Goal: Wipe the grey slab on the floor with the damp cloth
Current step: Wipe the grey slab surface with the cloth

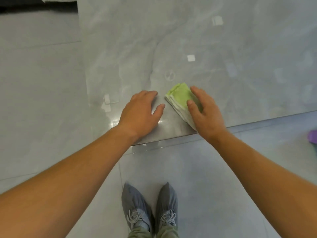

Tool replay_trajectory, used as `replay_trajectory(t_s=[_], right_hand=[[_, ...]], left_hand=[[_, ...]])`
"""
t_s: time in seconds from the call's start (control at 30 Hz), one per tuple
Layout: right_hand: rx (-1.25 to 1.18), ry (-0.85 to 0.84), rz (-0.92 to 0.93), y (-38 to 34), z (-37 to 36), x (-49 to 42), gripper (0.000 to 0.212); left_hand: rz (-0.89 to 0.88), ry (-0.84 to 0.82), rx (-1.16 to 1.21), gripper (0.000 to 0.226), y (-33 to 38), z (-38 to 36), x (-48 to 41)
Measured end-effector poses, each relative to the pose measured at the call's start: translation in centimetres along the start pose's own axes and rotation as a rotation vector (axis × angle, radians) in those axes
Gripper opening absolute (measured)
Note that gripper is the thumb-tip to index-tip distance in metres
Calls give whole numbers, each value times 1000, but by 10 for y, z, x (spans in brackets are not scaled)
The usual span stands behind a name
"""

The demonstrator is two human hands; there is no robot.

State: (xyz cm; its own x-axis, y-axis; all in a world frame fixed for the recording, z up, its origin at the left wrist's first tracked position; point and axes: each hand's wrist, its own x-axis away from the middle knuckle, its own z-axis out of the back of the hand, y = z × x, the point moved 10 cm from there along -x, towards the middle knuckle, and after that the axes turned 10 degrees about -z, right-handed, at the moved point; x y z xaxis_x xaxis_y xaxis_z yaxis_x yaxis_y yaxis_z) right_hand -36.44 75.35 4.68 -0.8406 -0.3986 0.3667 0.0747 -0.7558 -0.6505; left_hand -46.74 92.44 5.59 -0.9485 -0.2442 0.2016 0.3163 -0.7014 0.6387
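1. The grey slab (188,31) lies flat on the tiled floor (42,83). Its surface is glossy and veined, and its near edge runs just in front of the person's wrists.
2. The cloth (180,98), green with a pale border, is folded and lies on the slab close to that near edge, touching the surface.
3. The right hand (207,114) lies palm down over the cloth's right part. Its fingers are spread and relaxed, not curled round the fabric, and the thumb rests on the green face.
4. The left hand (139,112) is open, palm down on the bare slab just left of the cloth, apart from it, with the thumb held out to the side.
5. Several pale square patches (191,58) show on the slab, farther in from the near edge than the cloth.
6. 2 shoes in blue covers (135,206) stand on the floor, off the slab, on its near side.
7. A purple object (312,136) sits on the floor beyond the slab's near right edge. It is cut off by the frame, and what it is cannot be told.
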Motion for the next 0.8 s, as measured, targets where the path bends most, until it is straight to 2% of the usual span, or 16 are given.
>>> replay_trajectory(t_s=[0.1,0.2,0.33,0.4,0.47,0.57,0.63,0.73,0.8], right_hand=[[135,179,-140,22,32,7,48],[185,133,-202,33,35,15,53],[175,29,-307,46,32,20,63],[165,-21,-378,56,32,23,52],[159,-54,-404,63,36,32,34],[-217,-59,-424,72,59,52,26],[-513,-73,-479,82,83,68,24],[-905,-104,-588,99,122,97,35],[-1141,-70,-639,113,152,113,42]], left_hand=[[20,2,60,53,21,-15,-29],[111,-13,61,55,29,-26,-53],[187,-95,-68,46,31,-37,-59],[204,-118,-82,38,31,-39,-53],[210,-102,10,35,36,-40,-45],[246,-41,435,38,57,-40,-35],[247,-72,667,44,83,-44,-34],[249,-175,885,36,142,-59,-35],[256,-210,944,30,185,-73,-36]])
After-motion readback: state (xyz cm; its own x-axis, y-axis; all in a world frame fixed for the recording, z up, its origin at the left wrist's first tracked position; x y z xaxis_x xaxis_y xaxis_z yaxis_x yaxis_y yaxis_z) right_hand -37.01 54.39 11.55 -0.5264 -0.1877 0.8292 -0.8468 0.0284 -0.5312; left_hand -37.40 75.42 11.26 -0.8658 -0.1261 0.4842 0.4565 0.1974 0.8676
